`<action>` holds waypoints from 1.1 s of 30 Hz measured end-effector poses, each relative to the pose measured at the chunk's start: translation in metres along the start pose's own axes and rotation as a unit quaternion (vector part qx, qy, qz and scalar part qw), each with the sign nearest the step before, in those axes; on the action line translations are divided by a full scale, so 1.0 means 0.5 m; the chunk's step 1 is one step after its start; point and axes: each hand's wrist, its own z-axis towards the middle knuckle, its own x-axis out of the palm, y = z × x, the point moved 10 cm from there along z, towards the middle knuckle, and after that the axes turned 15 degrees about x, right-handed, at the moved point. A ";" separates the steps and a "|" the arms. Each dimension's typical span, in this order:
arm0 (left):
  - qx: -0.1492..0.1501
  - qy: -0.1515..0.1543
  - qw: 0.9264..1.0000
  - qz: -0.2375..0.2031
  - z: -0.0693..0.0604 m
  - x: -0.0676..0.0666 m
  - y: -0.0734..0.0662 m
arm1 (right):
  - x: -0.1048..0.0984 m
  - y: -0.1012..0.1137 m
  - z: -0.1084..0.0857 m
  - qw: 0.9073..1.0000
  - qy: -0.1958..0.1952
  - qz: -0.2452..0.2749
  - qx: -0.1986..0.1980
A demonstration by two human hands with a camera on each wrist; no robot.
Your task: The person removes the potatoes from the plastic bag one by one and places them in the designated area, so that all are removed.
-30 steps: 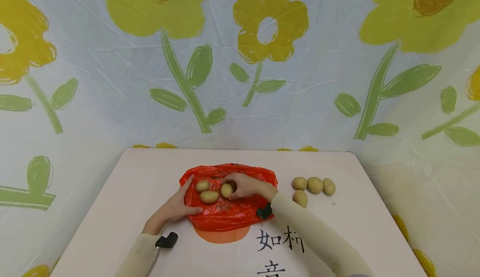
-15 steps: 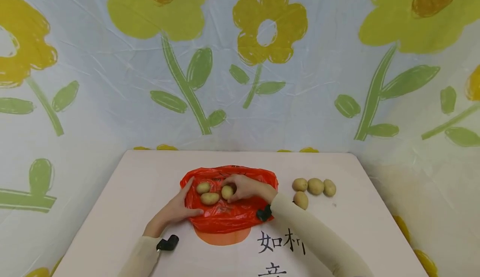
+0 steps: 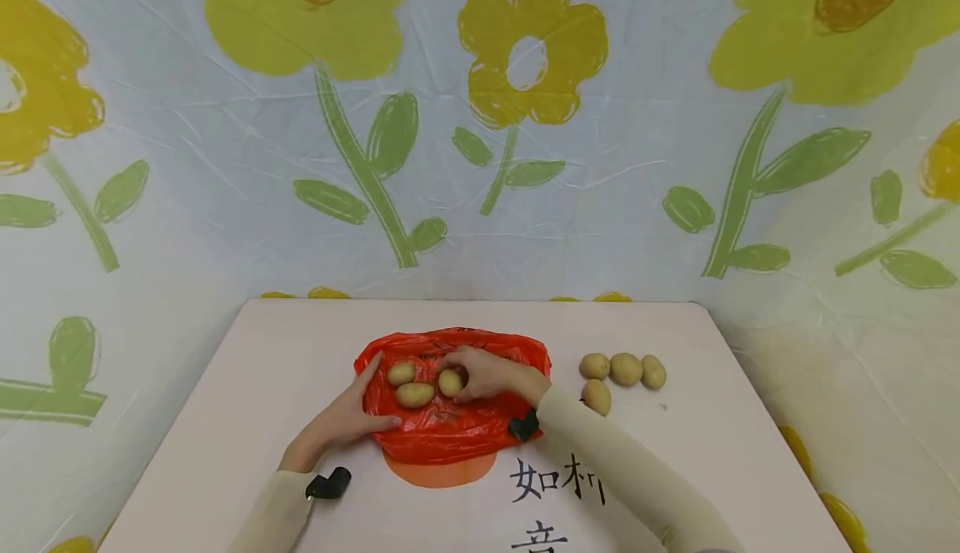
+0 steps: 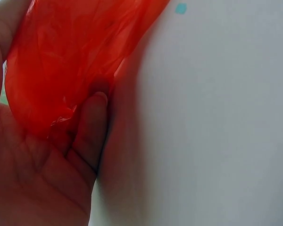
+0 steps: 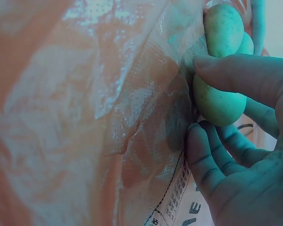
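- Right hand (image 3: 487, 373), one: thumb and fingertips being closed narrowly round a single potato, the other fingers being tucked low beside the film in the right wrist view.
- Held potato (image 3: 451, 382), one, pale yellow: being gripped between the right thumb and fingers, over the open bag.
- Left hand (image 3: 343, 417), one: thumb and forefinger being spread wide and rested against the bag's end; no potato being held; whether film is being pinched by the lower fingers cannot be told.
- Red plastic bag (image 3: 480, 438), one, creased, lying mouth up: being spanned at one end by the left fingers and being reached into by the right.
- Paired potatoes (image 3: 415, 396), two: being contained in the bag, between the left forefinger and the right fingertips.
- Outlying potatoes (image 3: 626, 369), four, close-set: being borne by the white table (image 3: 720, 436), to the right of the right fingers, outside the bag.
- Handling note, by judgement: a light grip on opposite sides is being called for, loose film being left out of the pinch, the paired potatoes being left unknocked, and the bag's end being steadied by the spread left fingers.
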 end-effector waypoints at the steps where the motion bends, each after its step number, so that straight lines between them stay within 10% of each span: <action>1: 0.002 0.002 1.000 0.002 0.000 0.000 -0.001 | 0.000 -0.001 -0.001 1.000 -0.002 -0.001 0.001; 33: 0.007 -0.015 0.999 -0.028 -0.001 0.001 0.003 | -0.067 -0.003 -0.088 0.985 -0.081 0.149 -0.029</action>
